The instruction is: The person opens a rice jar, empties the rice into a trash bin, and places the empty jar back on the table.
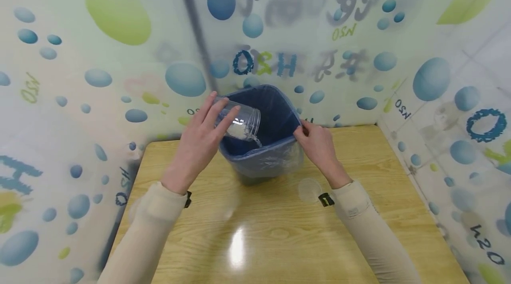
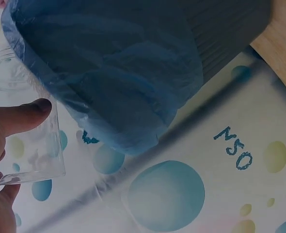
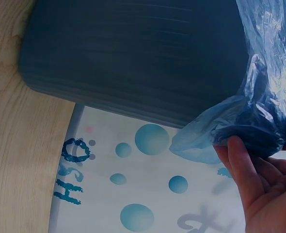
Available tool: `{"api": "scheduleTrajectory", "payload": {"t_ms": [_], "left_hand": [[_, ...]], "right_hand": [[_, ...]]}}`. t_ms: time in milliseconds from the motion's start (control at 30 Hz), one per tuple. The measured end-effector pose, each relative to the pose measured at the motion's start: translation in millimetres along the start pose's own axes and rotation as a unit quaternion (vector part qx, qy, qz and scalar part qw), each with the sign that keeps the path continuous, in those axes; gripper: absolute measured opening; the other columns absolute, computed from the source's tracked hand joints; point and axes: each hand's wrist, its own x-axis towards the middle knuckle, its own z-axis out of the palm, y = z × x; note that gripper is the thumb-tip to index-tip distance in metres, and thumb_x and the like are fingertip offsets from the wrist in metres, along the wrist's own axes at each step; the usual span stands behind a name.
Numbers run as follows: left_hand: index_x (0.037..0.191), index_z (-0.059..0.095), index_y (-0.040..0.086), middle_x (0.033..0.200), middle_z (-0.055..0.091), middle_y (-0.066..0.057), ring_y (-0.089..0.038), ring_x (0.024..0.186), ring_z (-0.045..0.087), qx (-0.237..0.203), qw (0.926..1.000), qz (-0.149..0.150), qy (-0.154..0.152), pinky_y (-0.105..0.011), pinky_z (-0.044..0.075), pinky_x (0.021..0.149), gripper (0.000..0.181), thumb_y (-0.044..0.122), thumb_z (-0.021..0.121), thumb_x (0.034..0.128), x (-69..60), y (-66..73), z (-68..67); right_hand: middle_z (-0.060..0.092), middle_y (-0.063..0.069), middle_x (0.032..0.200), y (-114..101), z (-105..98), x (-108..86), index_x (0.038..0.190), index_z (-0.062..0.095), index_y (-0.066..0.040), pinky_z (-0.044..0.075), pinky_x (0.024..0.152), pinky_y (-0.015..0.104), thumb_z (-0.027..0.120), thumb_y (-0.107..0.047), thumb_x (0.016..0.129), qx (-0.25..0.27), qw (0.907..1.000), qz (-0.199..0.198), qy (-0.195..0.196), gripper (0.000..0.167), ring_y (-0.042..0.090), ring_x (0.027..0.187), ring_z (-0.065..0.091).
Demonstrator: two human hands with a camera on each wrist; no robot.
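Observation:
In the head view a clear jar (image 1: 242, 122) lies tilted over the mouth of a blue bin (image 1: 265, 164), with small pale bits at its lip. My left hand (image 1: 199, 142) grips the jar from its outer side; the left wrist view shows the thumb across the clear wall (image 2: 36, 150). A thin blue bag (image 2: 114, 73) lines the bin and folds down over its outside. At the bin's right rim my right hand (image 1: 317, 148) pinches the edge; in the right wrist view its fingers hold the bunched bag (image 3: 254, 131).
The bin stands near the back edge of a wooden table (image 1: 279, 239). A round clear lid (image 1: 309, 190) lies on the table by the right wrist. Sheets patterned with blue and green spots (image 1: 185, 79) hang behind and at both sides.

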Motion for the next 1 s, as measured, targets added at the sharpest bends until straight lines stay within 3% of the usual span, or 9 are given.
{"api": "scheduleTrajectory", "payload": {"t_ms": [100,233,400,533,600,733,867,1000], "left_hand": [[0.149,0.054,0.009,0.148,0.047,-0.023,-0.04,0.151,0.03,0.0,1.0,-0.003,0.001,-0.056,0.044,0.109,0.065,-0.017,0.065,0.0902,0.3,0.5,0.7],[0.152,0.049,0.011,0.152,0.044,-0.022,-0.039,0.154,0.025,0.001,0.9997,0.008,-0.025,-0.061,0.042,0.109,0.071,-0.019,0.063,0.0901,-0.8,3.4,1.4],[0.15,0.052,0.012,0.151,0.046,-0.021,-0.038,0.153,0.027,0.013,0.9999,-0.011,-0.005,-0.056,0.027,0.121,0.068,-0.019,0.063,0.0907,1.8,3.2,0.7],[0.154,0.048,0.012,0.154,0.043,-0.021,-0.038,0.154,0.024,0.009,0.9995,0.008,-0.029,-0.055,0.019,0.124,0.07,-0.018,0.062,0.0921,2.2,5.2,0.6],[0.153,0.049,0.012,0.153,0.044,-0.021,-0.039,0.154,0.025,0.008,0.9996,0.01,-0.026,-0.056,0.02,0.124,0.068,-0.018,0.06,0.0933,2.8,5.0,0.9],[0.149,0.054,0.011,0.149,0.048,-0.022,-0.04,0.151,0.031,0.007,0.9999,-0.002,0.012,-0.057,0.037,0.115,0.066,-0.02,0.06,0.0918,5.5,2.0,0.4],[0.154,0.048,0.011,0.153,0.044,-0.023,-0.039,0.152,0.029,0.003,0.9991,0.031,-0.029,-0.059,0.05,0.1,0.072,-0.02,0.062,0.0899,6.7,3.3,1.3],[0.156,0.045,0.012,0.156,0.041,-0.022,-0.037,0.154,0.025,0.032,0.9965,0.041,-0.065,-0.059,0.05,0.098,0.075,-0.018,0.065,0.0901,11.1,2.2,-1.1]], "right_hand": [[0.039,-0.002,0.055,0.4,0.0,-0.1,0.07,0.05,-0.015,0.027,0.053,0.034,0.048,-0.018,0.099,0.001,1.0,-0.001,0.0,0.029,0.018,0.048,0.034],[0.04,-0.001,0.055,0.4,-0.5,0.0,0.072,0.054,-0.012,0.027,0.053,0.034,0.049,-0.018,0.099,0.002,1.0,0.003,-0.001,0.028,0.018,0.049,0.033],[0.046,0.0,0.058,0.0,-0.7,0.4,0.09,0.069,-0.007,0.031,0.054,0.034,0.049,-0.02,0.099,-0.002,0.9999,0.01,-0.006,0.026,0.018,0.05,0.039],[0.044,0.001,0.057,-0.5,-1.6,0.2,0.084,0.066,-0.008,0.029,0.054,0.035,0.049,-0.02,0.099,0.002,0.9999,0.014,-0.006,0.025,0.019,0.05,0.036],[0.045,0.001,0.058,-0.5,-1.7,-0.1,0.09,0.07,-0.006,0.03,0.054,0.034,0.049,-0.02,0.099,0.004,0.9998,0.017,-0.007,0.026,0.018,0.05,0.037],[0.051,0.001,0.06,-0.2,-1.6,-0.5,0.109,0.075,-0.004,0.032,0.054,0.034,0.049,-0.022,0.099,0.003,0.9998,0.019,-0.008,0.033,0.018,0.05,0.041],[0.052,0.002,0.059,0.8,-1.3,-0.8,0.115,0.074,-0.004,0.032,0.054,0.035,0.049,-0.02,0.099,0.001,0.9999,0.016,-0.005,0.034,0.019,0.049,0.041],[0.056,0.003,0.061,0.8,-1.4,-1.3,0.125,0.072,-0.001,0.033,0.054,0.034,0.049,-0.021,0.099,-0.002,0.9998,0.018,-0.011,0.04,0.018,0.049,0.042]]}}
